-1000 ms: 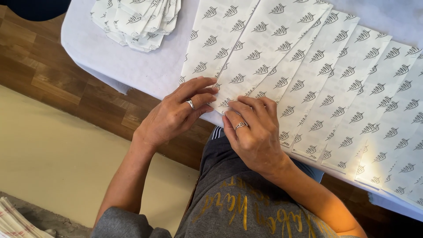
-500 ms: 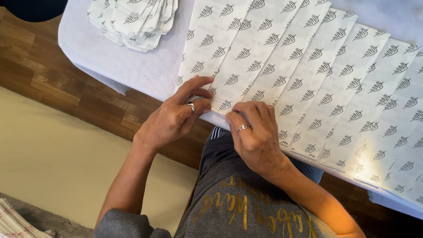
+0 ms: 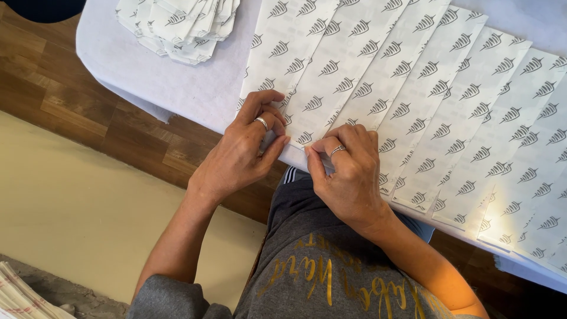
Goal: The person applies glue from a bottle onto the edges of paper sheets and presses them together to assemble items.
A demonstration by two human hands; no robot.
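Note:
Several long white paper sheets (image 3: 378,77) printed with dark leaf marks lie overlapped like a fan on a table covered in white cloth (image 3: 147,77). My left hand (image 3: 245,147), with a ring on one finger, pinches the near end of the leftmost sheets at the table's front edge. My right hand (image 3: 348,171), also ringed, grips the near edge of the same sheets just to the right, thumb and fingers closed on the paper. The two thumbs almost touch.
A pile of folded pieces of the same printed paper (image 3: 180,26) sits at the table's far left. Below the table are a brown wooden floor (image 3: 71,112) and a pale mat (image 3: 71,224). Stacked papers (image 3: 18,295) show at the bottom left corner.
Both hands have slid toward the table's front edge and curled, from lying flatter on the sheets to pinching their near ends.

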